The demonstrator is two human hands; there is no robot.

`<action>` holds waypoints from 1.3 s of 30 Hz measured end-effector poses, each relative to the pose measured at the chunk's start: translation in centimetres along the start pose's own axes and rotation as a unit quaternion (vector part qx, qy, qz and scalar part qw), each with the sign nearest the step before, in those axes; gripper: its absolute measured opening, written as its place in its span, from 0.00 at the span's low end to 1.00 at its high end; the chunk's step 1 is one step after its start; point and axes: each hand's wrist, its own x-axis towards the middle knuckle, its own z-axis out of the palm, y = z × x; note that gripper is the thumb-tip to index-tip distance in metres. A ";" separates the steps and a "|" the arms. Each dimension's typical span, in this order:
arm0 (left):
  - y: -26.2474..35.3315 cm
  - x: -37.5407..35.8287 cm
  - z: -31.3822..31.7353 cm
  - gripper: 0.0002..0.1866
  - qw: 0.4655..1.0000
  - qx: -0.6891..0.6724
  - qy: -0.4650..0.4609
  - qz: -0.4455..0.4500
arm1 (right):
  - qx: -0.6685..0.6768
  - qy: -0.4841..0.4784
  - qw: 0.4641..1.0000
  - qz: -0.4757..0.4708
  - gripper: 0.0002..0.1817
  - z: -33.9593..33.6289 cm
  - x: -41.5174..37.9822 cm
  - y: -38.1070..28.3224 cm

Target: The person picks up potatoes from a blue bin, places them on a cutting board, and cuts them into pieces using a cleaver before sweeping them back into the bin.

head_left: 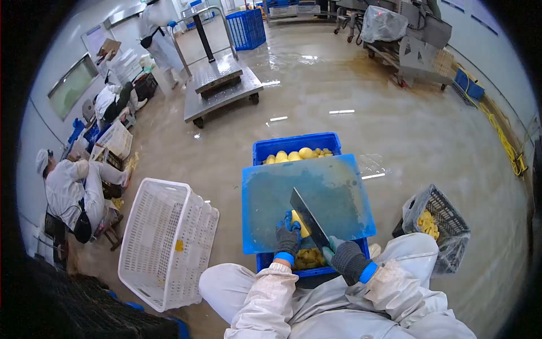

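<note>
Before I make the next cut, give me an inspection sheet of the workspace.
Surface: blue board, wet-looking, with dark marks.
Job's things: knife over the board, blade beside a yellow piece; contact unclear. Yellow vegetables in the blue bin beyond.
Clutter on the board: nothing seen.
Grippers: gloved left hand, fingers on the piece; gloved right hand grips the knife.
Cables: yellow cable or hose along the right wall.
Surroundings: floor looks wet; white crate left, lined black crate right, seated co-worker far left.
</note>
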 end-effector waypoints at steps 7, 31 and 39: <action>1.0 0.3 -0.7 0.28 0.999 0.018 -0.039 -0.029 | -0.009 -0.028 1.000 0.003 0.19 0.0 1.7 0.1; 1.6 0.2 0.0 0.32 1.000 0.023 -0.016 0.008 | 0.038 0.009 0.999 -0.001 0.17 0.8 0.8 -1.7; -0.9 3.6 -3.4 0.31 0.955 0.296 -0.027 0.014 | 0.240 0.121 0.962 0.039 0.13 -1.4 -2.1 5.4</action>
